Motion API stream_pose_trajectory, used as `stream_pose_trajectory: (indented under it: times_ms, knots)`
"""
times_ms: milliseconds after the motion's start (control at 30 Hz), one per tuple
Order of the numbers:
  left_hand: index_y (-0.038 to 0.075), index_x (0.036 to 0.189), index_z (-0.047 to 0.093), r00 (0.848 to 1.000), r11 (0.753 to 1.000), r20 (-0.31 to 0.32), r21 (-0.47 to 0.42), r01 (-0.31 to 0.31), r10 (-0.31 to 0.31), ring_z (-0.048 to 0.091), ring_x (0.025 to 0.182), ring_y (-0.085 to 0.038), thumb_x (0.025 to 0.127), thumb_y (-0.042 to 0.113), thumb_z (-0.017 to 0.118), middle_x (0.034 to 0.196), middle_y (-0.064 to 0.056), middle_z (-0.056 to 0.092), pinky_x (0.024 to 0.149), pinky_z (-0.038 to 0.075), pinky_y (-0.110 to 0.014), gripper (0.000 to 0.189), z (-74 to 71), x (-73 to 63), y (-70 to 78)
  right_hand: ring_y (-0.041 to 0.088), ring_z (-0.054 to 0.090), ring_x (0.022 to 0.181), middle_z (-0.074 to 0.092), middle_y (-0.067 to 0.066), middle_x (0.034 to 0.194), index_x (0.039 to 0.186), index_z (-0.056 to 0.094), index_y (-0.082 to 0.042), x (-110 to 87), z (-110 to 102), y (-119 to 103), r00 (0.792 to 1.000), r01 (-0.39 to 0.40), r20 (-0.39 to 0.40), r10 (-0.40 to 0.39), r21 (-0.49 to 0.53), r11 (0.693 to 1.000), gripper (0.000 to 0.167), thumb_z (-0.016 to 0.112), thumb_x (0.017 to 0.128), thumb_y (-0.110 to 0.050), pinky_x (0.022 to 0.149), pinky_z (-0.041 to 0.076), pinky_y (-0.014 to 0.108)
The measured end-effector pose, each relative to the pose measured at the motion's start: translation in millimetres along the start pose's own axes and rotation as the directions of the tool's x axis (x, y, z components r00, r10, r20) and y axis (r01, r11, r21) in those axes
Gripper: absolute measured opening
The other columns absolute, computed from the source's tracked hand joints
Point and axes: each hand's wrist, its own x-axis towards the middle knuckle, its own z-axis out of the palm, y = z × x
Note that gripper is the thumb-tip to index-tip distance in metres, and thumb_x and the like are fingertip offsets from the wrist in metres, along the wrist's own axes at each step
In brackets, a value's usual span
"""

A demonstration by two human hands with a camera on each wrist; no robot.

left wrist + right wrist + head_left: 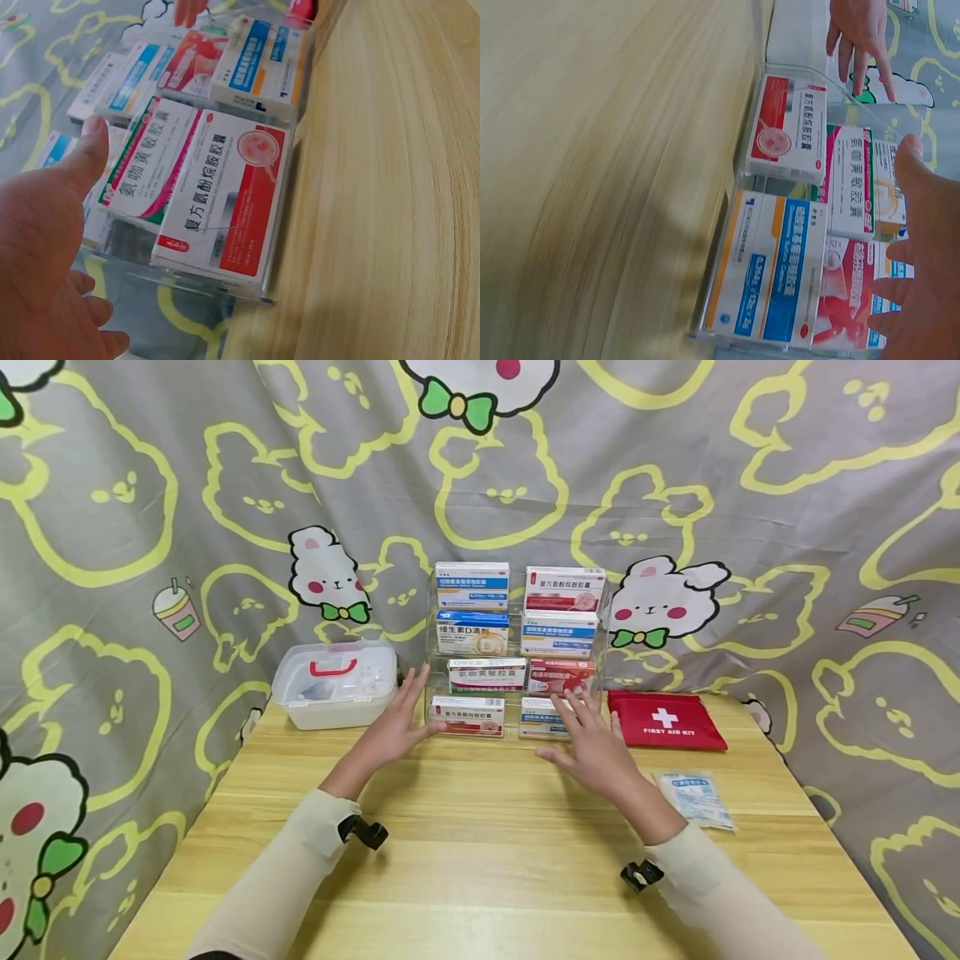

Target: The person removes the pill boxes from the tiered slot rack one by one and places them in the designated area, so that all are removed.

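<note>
A clear tiered display rack (135, 244) holds several medicine boxes in two columns. My left hand (390, 727), fingers extended, is near the rack's left side, beside the red-and-white box (468, 717) on the bottom tier. My right hand (596, 752) is spread in front of the lower right side, partly covering the blue-and-white box (540, 717) and a red box (561, 677) above it. Neither hand holds anything. In the left wrist view, a green-and-magenta-edged box (146, 161) sits behind the red-and-white one. A vitamin D box (472, 635) stands higher on the left.
Left of the rack stands a translucent lidded box (337, 689) with a red handle. To its right lie a red first aid kit pouch (667, 720) and, closer, a small clear packet (696, 799). A patterned curtain (510, 468) hangs behind the wooden table (480, 860).
</note>
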Motion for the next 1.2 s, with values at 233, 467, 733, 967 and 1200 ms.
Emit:
stream_pose_trajectory:
  times_ms: [233, 467, 733, 967, 1200]
  knots:
    - [0.049, 0.161, -0.011, 1.0, 0.999, 0.016, -0.051, 0.016, -0.016, 0.014, 0.152, -0.054, 0.098, 0.048, 0.069, 0.173, -0.007, -0.01, 0.108, 0.028, -0.077, 0.102, 4.0, 6.7, -5.4, 0.041, 0.014, 0.157, 0.025, 0.014, 0.17, 0.165, 0.028, -0.019, 8.8, 8, -11, 0.999, 0.03, 0.012, -0.03, -0.002, 1.0, 0.093, 0.067, 0.092, -0.063, 0.118, 0.01, 0.074]
    - [0.048, 0.162, -0.008, 1.0, 0.998, 0.024, -0.069, 0.012, -0.011, 0.011, 0.153, -0.054, 0.099, 0.04, 0.069, 0.173, -0.016, -0.005, 0.11, 0.024, -0.077, 0.1, 7.8, 14.8, -13.5, 0.036, 0.014, 0.158, 0.028, 0.01, 0.169, 0.164, 0.03, -0.018, 19.2, 14, -21, 0.997, 0.073, 0.01, -0.074, 0.042, 0.996, 0.09, 0.063, 0.095, -0.065, 0.118, 0.012, 0.073]
    - [0.035, 0.167, 0.001, 1.0, 0.996, 0.028, -0.092, -0.004, 0.007, 0.015, 0.151, -0.056, 0.098, 0.031, 0.073, 0.172, -0.021, -0.001, 0.11, 0.026, -0.076, 0.099, 10.8, 23.5, -20.2, 0.035, 0.019, 0.157, 0.03, 0.01, 0.168, 0.163, 0.032, -0.017, 32.0, 21, -29, 0.994, 0.11, 0.017, -0.111, 0.065, 0.992, 0.084, 0.063, 0.097, -0.059, 0.119, 0.015, 0.07]
    - [0.034, 0.167, 0.005, 0.999, 0.996, 0.022, -0.09, -0.028, 0.03, 0.021, 0.149, -0.057, 0.098, 0.025, 0.073, 0.171, -0.022, 0.002, 0.112, 0.028, -0.073, 0.098, 11.1, 26.2, -27.3, 0.033, 0.022, 0.157, 0.033, 0.008, 0.167, 0.163, 0.033, -0.016, 43.5, 24, -33, 0.993, 0.116, 0.016, -0.118, 0.086, 0.99, 0.08, 0.06, 0.099, -0.058, 0.123, 0.02, 0.059]
    - [0.029, 0.168, 0.008, 0.998, 0.993, 0.01, -0.102, -0.06, 0.061, 0.015, 0.154, -0.049, 0.1, 0.02, 0.069, 0.172, -0.02, 0.008, 0.115, 0.026, -0.07, 0.091, 13.3, 28.3, -33.3, 0.034, 0.034, 0.151, 0.042, 0.011, 0.161, 0.158, 0.042, -0.013, 57.1, 28, -37, 0.99, 0.141, -0.004, -0.141, 0.133, 0.981, 0.069, 0.064, 0.102, -0.046, 0.121, 0.03, 0.054]
